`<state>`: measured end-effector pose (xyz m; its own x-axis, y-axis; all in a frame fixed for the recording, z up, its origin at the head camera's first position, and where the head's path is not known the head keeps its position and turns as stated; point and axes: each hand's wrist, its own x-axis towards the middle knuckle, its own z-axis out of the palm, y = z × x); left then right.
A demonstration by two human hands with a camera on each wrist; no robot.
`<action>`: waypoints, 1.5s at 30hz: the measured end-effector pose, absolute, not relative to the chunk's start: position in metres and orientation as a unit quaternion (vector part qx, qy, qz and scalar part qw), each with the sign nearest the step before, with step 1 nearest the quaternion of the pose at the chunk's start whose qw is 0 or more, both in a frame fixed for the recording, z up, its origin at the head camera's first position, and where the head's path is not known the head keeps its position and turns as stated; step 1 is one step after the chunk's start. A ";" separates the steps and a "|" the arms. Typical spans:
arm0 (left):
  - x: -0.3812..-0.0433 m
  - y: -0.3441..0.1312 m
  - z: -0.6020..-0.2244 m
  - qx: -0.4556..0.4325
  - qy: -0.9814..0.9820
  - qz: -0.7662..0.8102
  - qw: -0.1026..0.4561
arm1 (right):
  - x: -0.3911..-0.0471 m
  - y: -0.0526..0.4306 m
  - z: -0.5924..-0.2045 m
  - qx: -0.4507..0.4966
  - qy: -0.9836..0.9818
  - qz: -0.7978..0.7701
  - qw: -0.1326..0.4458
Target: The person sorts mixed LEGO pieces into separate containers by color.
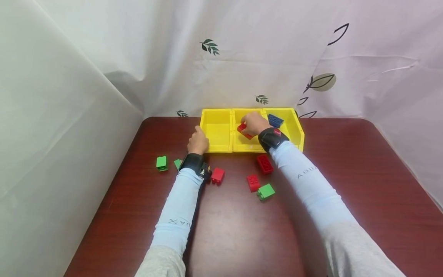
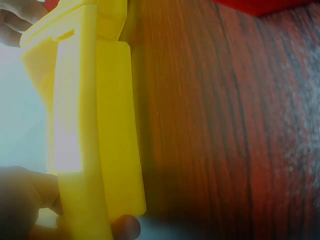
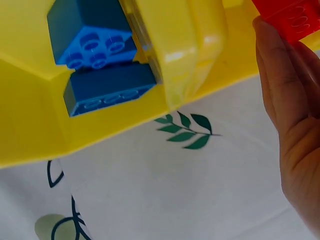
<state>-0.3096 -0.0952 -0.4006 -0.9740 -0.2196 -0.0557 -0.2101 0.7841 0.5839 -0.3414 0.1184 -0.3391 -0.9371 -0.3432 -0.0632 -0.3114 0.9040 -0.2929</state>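
Note:
A yellow three-compartment bin stands at the back of the table. My left hand grips its left front corner; in the left wrist view a fingertip and other fingers lie on either side of the yellow wall. My right hand pinches a red toy brick over the middle compartment. The right wrist view shows this red brick at the fingertips, partly cut off by the frame. Blue bricks lie in the right compartment. The left compartment holds nothing visible.
On the table before the bin lie red bricks and a green brick. Another green brick is at the left; one more is partly behind the left wrist. A white curtain hangs behind.

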 end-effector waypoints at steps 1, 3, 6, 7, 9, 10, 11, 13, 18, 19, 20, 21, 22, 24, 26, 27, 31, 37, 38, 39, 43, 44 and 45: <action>-0.310 -0.095 -0.401 0.113 -0.945 -0.306 0.007 | -0.343 0.118 -0.341 -0.167 0.974 -0.141 0.057; -0.310 -0.093 -0.401 0.112 -0.946 -0.303 0.006 | -0.345 0.119 -0.345 -0.161 0.975 -0.143 0.058; -0.310 -0.091 -0.401 0.110 -0.948 -0.299 0.006 | -0.349 0.120 -0.351 -0.151 0.977 -0.140 0.061; -0.309 -0.091 -0.401 0.111 -0.948 -0.298 0.006 | -0.350 0.120 -0.353 -0.148 0.977 -0.140 0.062; -0.309 -0.091 -0.400 0.112 -0.948 -0.296 0.007 | -0.351 0.119 -0.357 -0.146 0.977 -0.140 0.066; -0.309 -0.091 -0.400 0.113 -0.949 -0.296 0.007 | -0.352 0.119 -0.358 -0.144 0.977 -0.140 0.067; -0.309 -0.091 -0.400 0.113 -0.949 -0.294 0.006 | -0.352 0.118 -0.360 -0.142 0.978 -0.140 0.068; -0.309 -0.091 -0.399 0.113 -0.949 -0.293 0.005 | -0.351 0.116 -0.362 -0.145 0.977 -0.137 0.069; -0.309 -0.091 -0.398 0.116 -0.949 -0.293 0.006 | -0.347 0.112 -0.366 -0.162 0.978 -0.113 0.064; -0.308 -0.091 -0.398 0.116 -0.949 -0.294 0.007 | -0.347 0.111 -0.367 -0.161 0.978 -0.112 0.066; -0.308 -0.092 -0.398 0.117 -0.948 -0.295 0.007 | -0.346 0.110 -0.367 -0.159 0.978 -0.113 0.068; -0.308 -0.092 -0.397 0.117 -0.948 -0.296 0.008 | -0.346 0.109 -0.367 -0.158 0.978 -0.114 0.069; -0.307 -0.092 -0.397 0.117 -0.948 -0.297 0.008 | -0.346 0.108 -0.367 -0.156 0.978 -0.115 0.073; -0.307 -0.092 -0.397 0.117 -0.947 -0.298 0.007 | -0.347 0.108 -0.369 -0.151 0.979 -0.116 0.078; -0.307 -0.091 -0.398 0.117 -0.947 -0.299 0.008 | -0.349 0.108 -0.371 -0.150 0.979 -0.116 0.078; -0.307 -0.091 -0.398 0.118 -0.947 -0.299 0.008 | -0.350 0.108 -0.372 -0.151 0.979 -0.115 0.077; -0.306 -0.091 -0.398 0.120 -0.947 -0.298 0.009 | -0.351 0.107 -0.375 -0.153 0.979 -0.116 0.072; -0.305 -0.092 -0.398 0.120 -0.947 -0.299 0.009 | -0.351 0.107 -0.378 -0.152 0.979 -0.119 0.067; -0.306 -0.093 -0.398 0.120 -0.947 -0.298 0.008 | -0.352 0.107 -0.379 -0.150 0.979 -0.119 0.066; -0.306 -0.093 -0.399 0.121 -0.947 -0.299 0.008 | -0.352 0.107 -0.380 -0.150 0.979 -0.118 0.065; -0.307 -0.093 -0.399 0.123 -0.945 -0.303 0.005 | -0.351 0.107 -0.380 -0.147 0.980 -0.119 0.062; -0.307 -0.093 -0.400 0.124 -0.945 -0.303 0.005 | -0.351 0.107 -0.380 -0.147 0.980 -0.119 0.061; -0.307 -0.093 -0.400 0.124 -0.945 -0.303 0.004 | -0.351 0.107 -0.380 -0.149 0.980 -0.119 0.060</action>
<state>-0.3068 -0.0930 -0.3998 -0.9692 -0.2370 -0.0671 -0.2318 0.7852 0.5743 -0.3507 0.1070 -0.3802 -0.9484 -0.3061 -0.0824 -0.2776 0.9275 -0.2503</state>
